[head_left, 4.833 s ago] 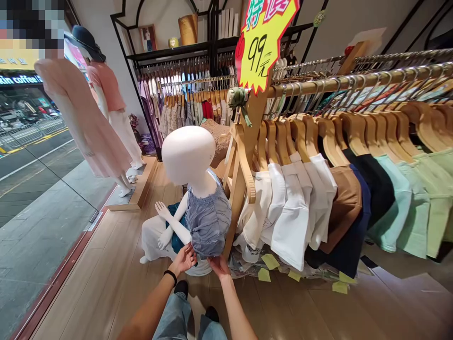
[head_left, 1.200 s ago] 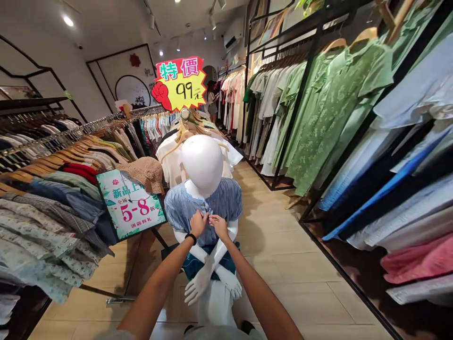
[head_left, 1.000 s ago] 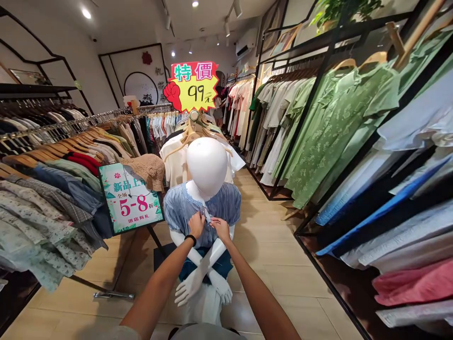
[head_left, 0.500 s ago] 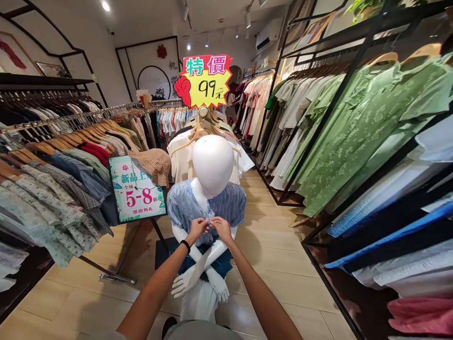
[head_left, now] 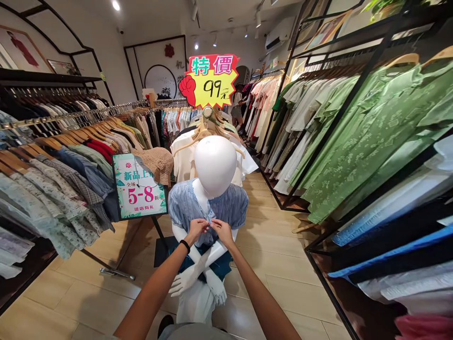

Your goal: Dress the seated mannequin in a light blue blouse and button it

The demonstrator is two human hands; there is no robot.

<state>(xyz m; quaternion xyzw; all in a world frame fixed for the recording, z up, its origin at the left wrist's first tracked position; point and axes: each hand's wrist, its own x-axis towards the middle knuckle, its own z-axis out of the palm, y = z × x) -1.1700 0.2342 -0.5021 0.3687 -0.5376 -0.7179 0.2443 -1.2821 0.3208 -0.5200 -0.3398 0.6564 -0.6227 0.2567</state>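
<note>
- Head view: the left hand (head_left: 197, 229), a black band on its wrist, has a narrow grip, fingertips pinching the front edge of the blue blouse (head_left: 182, 204) below the neckline.
- Head view: the right hand (head_left: 222, 230) meets it there, its grip also narrow and closed on the blouse front; the fingers hide the exact spot pinched.
- Head view: the blouse sits on a white mannequin (head_left: 215, 166), directly in front of the person, its forearms crossed below the hands.
- Head view: behind the mannequin stands a yellow-and-red price sign (head_left: 212, 85); to its left, a brown hat (head_left: 160, 164) overlaps a discount board (head_left: 140, 194).
</note>
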